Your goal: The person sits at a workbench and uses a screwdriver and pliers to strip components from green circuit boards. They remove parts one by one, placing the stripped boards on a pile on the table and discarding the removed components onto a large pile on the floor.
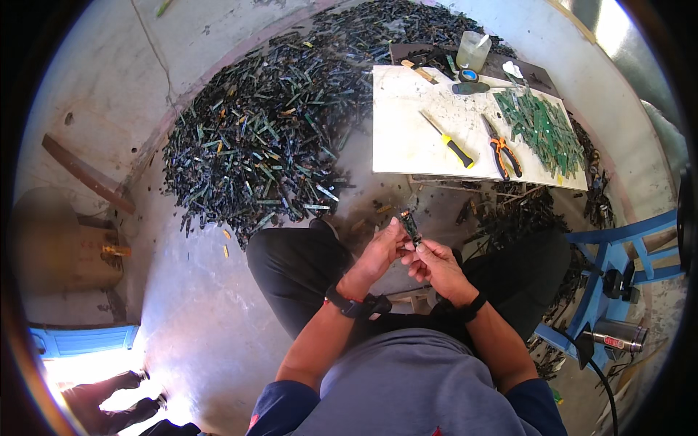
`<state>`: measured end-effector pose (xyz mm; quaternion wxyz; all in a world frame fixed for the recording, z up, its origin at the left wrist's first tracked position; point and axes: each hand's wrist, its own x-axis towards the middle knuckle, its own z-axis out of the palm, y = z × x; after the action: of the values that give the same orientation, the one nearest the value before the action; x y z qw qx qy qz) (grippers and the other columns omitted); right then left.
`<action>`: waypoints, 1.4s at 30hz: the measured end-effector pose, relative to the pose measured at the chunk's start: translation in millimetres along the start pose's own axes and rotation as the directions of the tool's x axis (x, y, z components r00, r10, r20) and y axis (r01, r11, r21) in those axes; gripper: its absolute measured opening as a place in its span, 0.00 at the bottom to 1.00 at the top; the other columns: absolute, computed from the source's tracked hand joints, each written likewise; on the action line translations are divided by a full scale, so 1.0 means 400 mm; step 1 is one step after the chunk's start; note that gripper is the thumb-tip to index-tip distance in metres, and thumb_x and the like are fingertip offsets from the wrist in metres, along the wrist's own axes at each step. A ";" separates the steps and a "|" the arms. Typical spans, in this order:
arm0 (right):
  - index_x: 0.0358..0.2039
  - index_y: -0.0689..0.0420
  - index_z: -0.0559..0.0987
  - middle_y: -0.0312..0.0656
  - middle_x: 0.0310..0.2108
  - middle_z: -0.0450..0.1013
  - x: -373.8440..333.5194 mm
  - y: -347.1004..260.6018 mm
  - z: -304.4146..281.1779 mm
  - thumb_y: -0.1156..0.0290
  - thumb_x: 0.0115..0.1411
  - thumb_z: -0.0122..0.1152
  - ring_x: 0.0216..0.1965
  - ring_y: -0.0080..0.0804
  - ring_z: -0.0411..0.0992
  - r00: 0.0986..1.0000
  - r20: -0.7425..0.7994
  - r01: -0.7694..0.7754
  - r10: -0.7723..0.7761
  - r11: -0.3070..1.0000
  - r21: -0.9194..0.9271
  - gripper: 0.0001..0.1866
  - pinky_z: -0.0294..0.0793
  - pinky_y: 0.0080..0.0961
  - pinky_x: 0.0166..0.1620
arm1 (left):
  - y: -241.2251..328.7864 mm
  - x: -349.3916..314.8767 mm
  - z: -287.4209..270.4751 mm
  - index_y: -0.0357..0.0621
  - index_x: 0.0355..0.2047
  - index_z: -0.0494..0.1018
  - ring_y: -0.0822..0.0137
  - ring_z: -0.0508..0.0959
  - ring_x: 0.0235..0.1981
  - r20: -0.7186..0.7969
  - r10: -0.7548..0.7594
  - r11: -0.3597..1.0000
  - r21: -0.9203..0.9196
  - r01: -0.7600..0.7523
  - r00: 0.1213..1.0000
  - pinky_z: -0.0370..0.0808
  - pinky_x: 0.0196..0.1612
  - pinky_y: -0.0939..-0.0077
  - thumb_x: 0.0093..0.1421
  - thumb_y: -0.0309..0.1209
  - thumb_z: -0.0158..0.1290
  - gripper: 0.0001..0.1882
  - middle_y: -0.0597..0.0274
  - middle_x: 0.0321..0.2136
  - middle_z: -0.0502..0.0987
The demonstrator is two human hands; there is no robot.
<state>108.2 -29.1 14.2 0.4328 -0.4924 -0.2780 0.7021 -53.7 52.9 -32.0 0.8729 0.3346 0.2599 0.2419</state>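
In front of my lap both hands are closed on a small dark strip-shaped part [409, 223] with a coppery glint at its upper end. My left hand [380, 251] pinches it from the left side, its thumb and fingertips near the middle. From below, my right hand [440, 269] grips its lower end between thumb and fingers. The strip points up and slightly left, and its lower end is partly hidden by the fingers. Beyond my hands a screwdriver [447, 140] with a yellow and black handle and orange-and-black pliers [500, 149] lie on a white board [396, 138].
A large heap of dark strips [254, 138] covers the floor ahead and left. Green circuit board strips [542, 131] are piled on the board's right, near blue tape [468, 75] and a cloudy container [473, 51]. At right stand a blue chair [603, 269] and a metal flask [618, 336].
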 end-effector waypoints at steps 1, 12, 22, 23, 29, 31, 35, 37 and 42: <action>0.46 0.56 0.75 0.37 0.35 0.76 0.001 0.003 0.001 0.59 0.69 0.46 0.27 0.20 0.71 1.000 0.004 -0.010 0.010 1.000 -0.001 0.16 0.69 0.16 0.28 | -0.001 -0.001 -0.004 0.38 0.46 0.69 0.66 0.73 0.40 -0.009 -0.016 1.000 -0.004 0.016 1.000 0.72 0.44 0.66 0.67 0.58 0.31 0.33 0.58 0.42 0.74; 0.37 0.60 0.78 0.39 0.31 0.77 0.012 0.024 0.036 0.58 0.68 0.48 0.28 0.25 0.75 0.995 0.005 -0.098 0.102 0.971 -0.218 0.18 0.72 0.18 0.29 | -0.001 0.009 -0.002 0.42 0.29 0.71 0.61 0.76 0.40 -0.160 -0.023 0.988 -0.157 -0.002 0.987 0.74 0.42 0.65 0.66 0.59 0.34 0.32 0.53 0.42 0.74; 0.37 0.60 0.78 0.46 0.37 0.75 0.065 -0.327 -0.235 0.67 0.54 0.64 0.37 0.43 0.73 0.255 -0.294 -0.056 -0.921 0.290 -0.955 0.13 0.72 0.34 0.42 | 0.010 0.020 -0.025 0.46 0.23 0.70 0.60 0.74 0.37 -0.012 0.040 0.942 -0.332 -0.042 0.999 0.68 0.44 0.64 0.68 0.57 0.32 0.31 0.53 0.38 0.75; 0.38 0.60 0.77 0.46 0.40 0.74 0.073 -0.350 -0.269 0.66 0.53 0.64 0.41 0.45 0.71 0.260 -0.286 -0.132 -0.922 0.260 -0.957 0.14 0.71 0.36 0.45 | 0.009 0.017 -0.021 0.46 0.23 0.70 0.60 0.74 0.37 0.002 0.031 0.945 -0.327 -0.029 1.000 0.68 0.44 0.65 0.68 0.57 0.32 0.31 0.54 0.38 0.75; 0.44 0.59 0.76 0.52 0.44 0.73 0.105 -0.368 -0.366 0.56 0.51 0.66 0.45 0.54 0.69 0.395 -0.209 -0.293 -0.894 0.093 -0.952 0.25 0.69 0.43 0.48 | 0.012 0.016 -0.017 0.48 0.24 0.71 0.61 0.74 0.34 -0.039 0.028 0.953 -0.302 -0.038 0.999 0.68 0.44 0.66 0.67 0.59 0.31 0.31 0.58 0.35 0.75; 0.44 0.60 0.76 0.53 0.40 0.74 0.111 -0.364 -0.347 0.52 0.50 0.66 0.43 0.53 0.70 0.438 -0.241 -0.303 -0.866 0.110 -0.947 0.27 0.70 0.44 0.45 | 0.007 0.012 -0.028 0.48 0.24 0.71 0.61 0.74 0.34 -0.043 0.027 0.959 -0.281 -0.038 0.999 0.68 0.44 0.66 0.67 0.59 0.31 0.32 0.58 0.34 0.74; 0.42 0.60 0.76 0.52 0.38 0.74 0.126 -0.361 -0.323 0.50 0.50 0.66 0.42 0.51 0.70 0.444 -0.184 -0.314 -0.877 0.040 -0.948 0.28 0.71 0.43 0.44 | 0.002 0.021 -0.032 0.48 0.24 0.71 0.61 0.74 0.34 -0.045 0.003 0.966 -0.259 -0.015 0.999 0.68 0.43 0.67 0.66 0.60 0.32 0.32 0.58 0.34 0.74; 0.42 0.60 0.76 0.51 0.36 0.73 0.132 -0.358 -0.317 0.49 0.50 0.66 0.42 0.51 0.70 0.483 -0.213 -0.327 -0.849 0.051 -0.943 0.29 0.71 0.43 0.44 | 0.001 0.021 -0.032 0.48 0.24 0.71 0.61 0.74 0.34 -0.044 -0.008 0.967 -0.255 -0.003 0.999 0.68 0.43 0.67 0.66 0.60 0.32 0.32 0.58 0.34 0.74; 0.33 0.62 0.78 0.50 0.31 0.73 0.124 -0.369 -0.294 0.54 0.51 0.64 0.37 0.50 0.71 0.512 -0.331 -0.287 -0.793 0.205 -0.936 0.21 0.72 0.41 0.41 | 0.009 0.017 -0.016 0.46 0.25 0.71 0.64 0.74 0.32 -0.022 0.010 0.961 -0.277 -0.016 1.000 0.69 0.42 0.69 0.67 0.58 0.33 0.31 0.56 0.34 0.74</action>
<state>260.3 80.1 70.0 0.2450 -0.8310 -0.4985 -0.0320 -53.4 62.2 -35.3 0.9069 0.2086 0.2301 0.2848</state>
